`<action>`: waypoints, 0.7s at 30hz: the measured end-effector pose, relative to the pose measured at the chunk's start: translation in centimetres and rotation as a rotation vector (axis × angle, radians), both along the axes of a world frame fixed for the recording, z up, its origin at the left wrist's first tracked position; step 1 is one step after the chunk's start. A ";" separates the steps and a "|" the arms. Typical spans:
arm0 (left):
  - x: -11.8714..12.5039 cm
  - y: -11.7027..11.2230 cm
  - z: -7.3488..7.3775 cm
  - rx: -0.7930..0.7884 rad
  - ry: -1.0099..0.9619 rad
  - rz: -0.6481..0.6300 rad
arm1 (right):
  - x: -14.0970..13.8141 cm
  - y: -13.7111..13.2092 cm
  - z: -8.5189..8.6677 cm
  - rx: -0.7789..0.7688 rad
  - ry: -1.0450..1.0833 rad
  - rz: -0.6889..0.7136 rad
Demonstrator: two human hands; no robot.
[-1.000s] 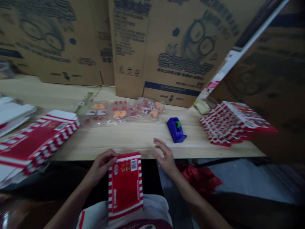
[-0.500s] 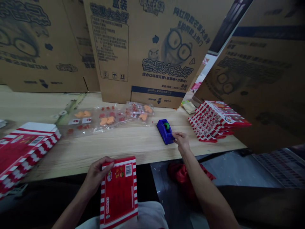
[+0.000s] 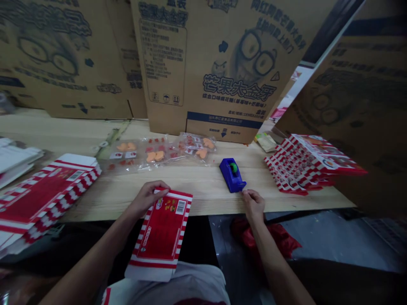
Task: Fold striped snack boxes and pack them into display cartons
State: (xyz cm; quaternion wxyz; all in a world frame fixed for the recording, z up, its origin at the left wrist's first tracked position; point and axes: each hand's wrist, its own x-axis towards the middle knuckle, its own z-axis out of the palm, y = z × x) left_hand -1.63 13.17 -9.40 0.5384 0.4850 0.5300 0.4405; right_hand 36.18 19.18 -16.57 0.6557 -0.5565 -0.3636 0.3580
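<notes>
My left hand [image 3: 149,198] grips a flat red-and-white striped carton [image 3: 162,233] by its upper left corner, thumb on the printed face. The carton slants over my lap, barcode side up, with a white flap at its lower end. My right hand [image 3: 254,205] is closed in a pinch just off the cutter end of a blue tape dispenser [image 3: 232,178]. A short end of clear tape seems to be between the fingertips, though it is barely visible. The dispenser stands on the table and holds a roll with a green core [image 3: 234,167].
To the left lies a stack of flat cartons [image 3: 47,186], beside white-sided ones [image 3: 15,159]. Clear candy packets [image 3: 155,154] lie in a row before large cardboard boxes [image 3: 210,101]. More striped cartons [image 3: 305,165] are piled at the right. A red bag [image 3: 280,239] is below the table edge.
My right hand has drawn slightly away from the dispenser's cutter, down toward me. My left hand has raised the carton closer to the table edge. The view has shifted left.
</notes>
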 end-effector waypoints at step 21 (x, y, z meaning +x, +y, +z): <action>-2.1 -2.4 3.0 0.260 0.223 -0.341 | -18.5 0.0 6.4 -0.233 -0.515 1.467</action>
